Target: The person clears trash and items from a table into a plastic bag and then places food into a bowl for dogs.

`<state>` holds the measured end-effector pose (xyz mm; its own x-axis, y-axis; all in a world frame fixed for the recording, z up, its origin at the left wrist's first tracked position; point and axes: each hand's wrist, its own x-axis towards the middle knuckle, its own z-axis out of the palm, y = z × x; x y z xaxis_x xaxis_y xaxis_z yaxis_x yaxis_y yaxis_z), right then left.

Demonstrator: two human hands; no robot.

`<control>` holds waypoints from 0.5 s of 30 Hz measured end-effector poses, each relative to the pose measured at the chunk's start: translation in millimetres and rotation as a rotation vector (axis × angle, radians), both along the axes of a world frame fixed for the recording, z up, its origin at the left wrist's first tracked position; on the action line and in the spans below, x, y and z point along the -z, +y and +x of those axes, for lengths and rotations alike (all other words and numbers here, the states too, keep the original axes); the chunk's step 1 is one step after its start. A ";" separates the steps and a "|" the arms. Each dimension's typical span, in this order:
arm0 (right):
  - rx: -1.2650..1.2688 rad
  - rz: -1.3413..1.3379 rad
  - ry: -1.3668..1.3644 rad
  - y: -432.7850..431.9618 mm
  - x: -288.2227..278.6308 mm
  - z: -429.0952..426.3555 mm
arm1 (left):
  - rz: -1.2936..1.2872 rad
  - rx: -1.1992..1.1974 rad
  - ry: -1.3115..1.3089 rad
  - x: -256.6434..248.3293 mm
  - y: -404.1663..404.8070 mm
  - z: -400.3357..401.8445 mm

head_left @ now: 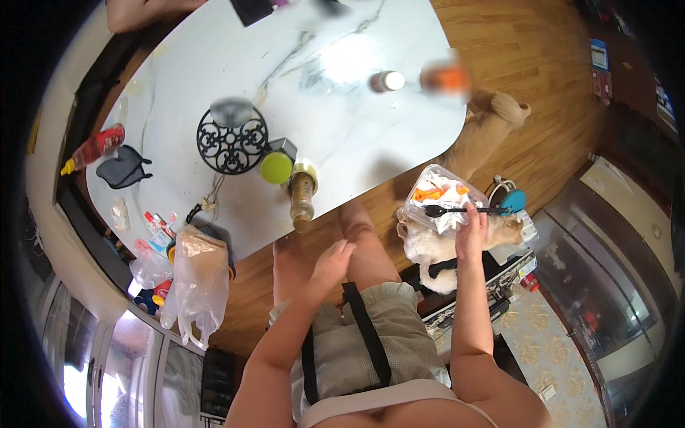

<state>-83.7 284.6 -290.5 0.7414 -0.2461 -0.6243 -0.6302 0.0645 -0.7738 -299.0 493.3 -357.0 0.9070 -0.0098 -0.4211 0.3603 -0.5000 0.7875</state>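
My right hand [471, 235] grips the near side of a clear plastic food container [436, 176] beyond the table's right front edge. Crumpled white tissues [444, 184] with orange patches fill it, and a black plastic fork [455, 211] lies across the top under my fingers. In front of my lap, my left hand [336, 259] hovers with its fingers curled in; nothing shows in it. A white-and-tan cat [428, 243] is below the container, partly hidden by it and my right hand.
On the marble-patterned table [332, 144] are a black trivet [231, 140], a green-lidded jar [276, 167], a seasoning bottle [302, 198], a white-capped bottle [388, 81] and a plastic bag [200, 278]. A tan dog [481, 131] stands by its right edge. A person's arm [144, 13] shows top left.
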 end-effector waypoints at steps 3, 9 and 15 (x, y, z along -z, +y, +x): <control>0.096 0.001 0.043 -20.4 20.5 1.5 | -0.023 -0.288 -0.042 -0.8 -26.7 88.0; 0.096 0.110 0.088 -33.5 30.4 13.2 | 0.157 -0.539 -0.151 86.5 -22.9 242.2; 0.162 0.089 0.094 -61.9 43.2 22.1 | 0.590 -0.238 -0.064 119.2 -16.1 288.4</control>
<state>-61.6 222.7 -333.7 0.6342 -0.2976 -0.7136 -0.6753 0.2363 -0.6987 -10.5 477.2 -476.2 0.8793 0.4120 -0.2390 0.4763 -0.7680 0.4282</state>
